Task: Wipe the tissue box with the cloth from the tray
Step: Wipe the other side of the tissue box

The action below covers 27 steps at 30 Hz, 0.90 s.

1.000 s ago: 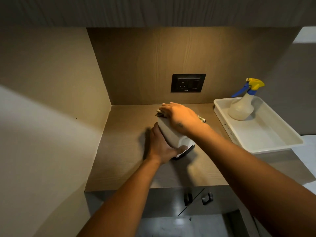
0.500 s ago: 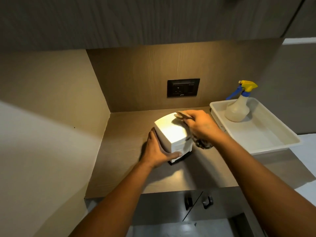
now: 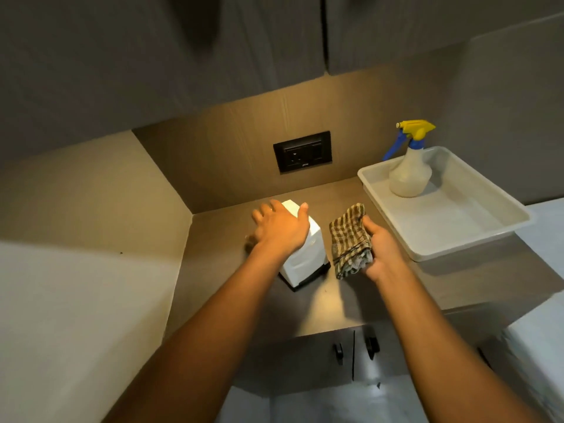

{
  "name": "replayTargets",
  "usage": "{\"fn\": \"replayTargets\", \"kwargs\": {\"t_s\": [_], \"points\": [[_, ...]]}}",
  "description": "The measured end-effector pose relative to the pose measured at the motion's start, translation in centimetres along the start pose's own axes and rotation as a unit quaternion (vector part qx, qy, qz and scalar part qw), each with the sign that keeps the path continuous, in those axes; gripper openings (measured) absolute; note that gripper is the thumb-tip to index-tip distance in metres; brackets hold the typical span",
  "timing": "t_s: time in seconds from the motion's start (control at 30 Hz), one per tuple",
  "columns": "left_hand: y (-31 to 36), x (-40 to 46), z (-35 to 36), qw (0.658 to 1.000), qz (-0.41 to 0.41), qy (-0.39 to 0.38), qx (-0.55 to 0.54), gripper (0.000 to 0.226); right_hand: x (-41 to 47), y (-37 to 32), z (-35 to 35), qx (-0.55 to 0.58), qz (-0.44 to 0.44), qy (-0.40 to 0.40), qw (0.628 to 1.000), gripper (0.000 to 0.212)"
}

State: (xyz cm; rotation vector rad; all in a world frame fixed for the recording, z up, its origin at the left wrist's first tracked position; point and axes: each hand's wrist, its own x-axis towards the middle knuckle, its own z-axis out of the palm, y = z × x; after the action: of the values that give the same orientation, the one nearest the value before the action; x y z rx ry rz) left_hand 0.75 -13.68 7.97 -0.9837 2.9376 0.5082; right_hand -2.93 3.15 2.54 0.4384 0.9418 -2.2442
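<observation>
The white tissue box (image 3: 308,254) with a dark base stands on the wooden counter, near the middle. My left hand (image 3: 279,228) rests over its top with fingers spread, covering the upper left part. Just right of the box, my right hand (image 3: 381,248) holds a folded brown-and-cream checked cloth (image 3: 349,241) upright, a small gap away from the box's side. The white tray (image 3: 476,236) sits at the right of the counter.
A spray bottle (image 3: 409,170) with a yellow-and-blue trigger stands in the tray's far corner. A black wall socket (image 3: 302,151) is on the back panel. Side walls close in at the left; cabinets hang overhead; cabinet door handles (image 3: 354,346) lie below the counter edge.
My right hand has pulled the cloth off the box's top and to the right. My left hand has shifted from the box's left side up onto its top. The camera has tilted up.
</observation>
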Motion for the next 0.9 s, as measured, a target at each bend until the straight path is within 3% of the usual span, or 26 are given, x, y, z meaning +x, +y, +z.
{"fn": "replayTargets", "kwargs": {"t_s": [0.13,0.27,0.47,0.63,0.73,0.9], "points": [[-1.6,0.2,0.3,0.993,0.112,0.020,0.026,0.072,0.3,0.2,-0.6,0.012,0.002,0.015,1.000,0.036],[-3.6,1.3,-0.4,0.974,0.223,-0.030,0.034,0.067,0.5,1.2,-0.4,-0.063,-0.073,0.063,0.993,0.022],[-3.9,1.6,-0.4,0.969,0.234,-0.051,0.058,0.067,1.3,4.4,2.6,-0.180,-0.214,0.111,0.954,0.028],[-3.6,1.3,-0.5,0.968,0.233,-0.059,0.069,0.071,2.4,5.6,5.3,-0.288,-0.294,0.071,0.909,0.040],[-3.7,1.3,-0.4,0.969,0.230,-0.057,0.074,0.070,3.6,5.4,5.1,-0.328,-0.286,0.070,0.898,0.036],[-3.9,1.7,-0.1,0.968,0.234,-0.054,0.080,0.068,3.1,7.1,1.6,-0.313,-0.214,0.091,0.921,0.035]]}}
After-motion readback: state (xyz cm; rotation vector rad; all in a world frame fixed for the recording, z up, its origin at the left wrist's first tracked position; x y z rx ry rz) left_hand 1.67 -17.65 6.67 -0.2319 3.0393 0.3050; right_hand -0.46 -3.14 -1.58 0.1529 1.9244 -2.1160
